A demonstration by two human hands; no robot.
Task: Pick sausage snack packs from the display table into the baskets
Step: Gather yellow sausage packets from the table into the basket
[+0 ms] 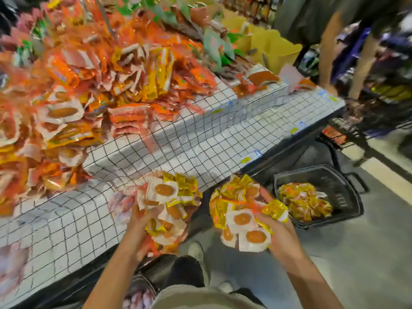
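White stepped shelving under a black wire grid formed the display table (200, 139), its far left heaped with crinkled, glossy orange, red and yellow sausage snack packs (93, 85). Each flat white pouch showed an oval brown sausage. Near the table's front edge, the left hand (142, 221) grasped a thick bundle of packs (169, 204), and the right hand (278, 233) clutched a second bundle (240, 210). On the grey floor at right sat a black plastic basket (347, 192), partly filled with yellow-wrapped packs (305, 201). Another person's bare legs (330, 54) stood far right.
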